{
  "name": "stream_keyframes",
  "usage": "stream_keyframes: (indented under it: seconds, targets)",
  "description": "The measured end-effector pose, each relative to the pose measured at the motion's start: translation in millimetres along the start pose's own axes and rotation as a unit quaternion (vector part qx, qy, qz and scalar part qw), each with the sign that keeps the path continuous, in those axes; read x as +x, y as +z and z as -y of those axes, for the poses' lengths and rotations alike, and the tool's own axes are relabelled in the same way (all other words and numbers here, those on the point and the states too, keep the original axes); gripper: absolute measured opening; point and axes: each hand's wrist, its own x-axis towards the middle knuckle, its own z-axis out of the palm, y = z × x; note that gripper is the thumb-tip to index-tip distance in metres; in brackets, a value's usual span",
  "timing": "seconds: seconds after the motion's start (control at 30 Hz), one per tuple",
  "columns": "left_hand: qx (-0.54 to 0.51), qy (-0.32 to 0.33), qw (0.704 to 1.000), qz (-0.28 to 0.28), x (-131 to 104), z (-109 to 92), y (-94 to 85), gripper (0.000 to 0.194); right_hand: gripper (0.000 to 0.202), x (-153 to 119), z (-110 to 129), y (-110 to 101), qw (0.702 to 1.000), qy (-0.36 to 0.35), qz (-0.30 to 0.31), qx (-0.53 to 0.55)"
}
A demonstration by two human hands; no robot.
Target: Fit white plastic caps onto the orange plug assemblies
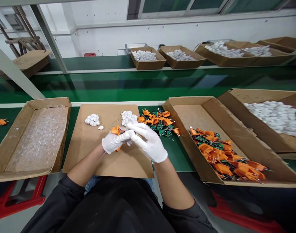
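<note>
My left hand [112, 142], in a white glove, is closed round an orange two-pin plug housing [115, 130] with dark and red wires leading off to the right. Meeting its fingertips from the right is my right hand [148, 140], also gloved, its thumb and fingers pinched together; whatever is between them is hidden. Another bit of orange [118, 149] shows beneath the left hand. Both hands are above a cardboard sheet [89, 158]. On it, past the hands, are two clusters of small white caps [92, 119], [128, 117] and a single white cap [100, 127].
Orange plugs with green circuit boards [160, 121] are heaped right of the sheet. A carton [186, 113] beyond holds more, beside a carton of white parts [271, 116]. At left stands a carton [41, 136] lined with clear plastic. Cartons of white pieces [144, 55] line the back shelf.
</note>
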Motion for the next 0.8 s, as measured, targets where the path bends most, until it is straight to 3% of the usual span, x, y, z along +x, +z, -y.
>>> stream_keyframes:
  seconds: [0.13, 0.2, 0.4, 0.63, 0.8]
  targets:
    - [0.044, 0.072, 0.993, -0.088, -2.6, 2.8, -0.5, 0.032, 0.032, -9.3, 3.6, 19.7, 0.983, 0.017, -0.179, 0.019]
    - [0.094, 0.104, 0.982, -0.130, -4.6, 1.5, 0.4, 0.029, 0.023, -12.0, 6.8, 24.5, 0.975, -0.001, -0.222, -0.025]
    - [0.251, 0.150, 0.941, -0.170, -9.9, -11.9, 4.3, 0.037, 0.027, -9.8, 15.3, 15.1, 0.980, -0.029, -0.162, -0.113]
    - [0.264, 0.175, 0.935, -0.161, -8.9, -8.9, 2.6, 0.039, 0.022, -4.0, 13.3, -2.4, 0.996, -0.018, -0.088, -0.011]
    - [0.295, 0.156, 0.926, -0.178, -8.4, -6.6, -1.4, 0.037, 0.021, 1.8, 18.3, -8.6, 0.987, -0.065, -0.059, -0.137]
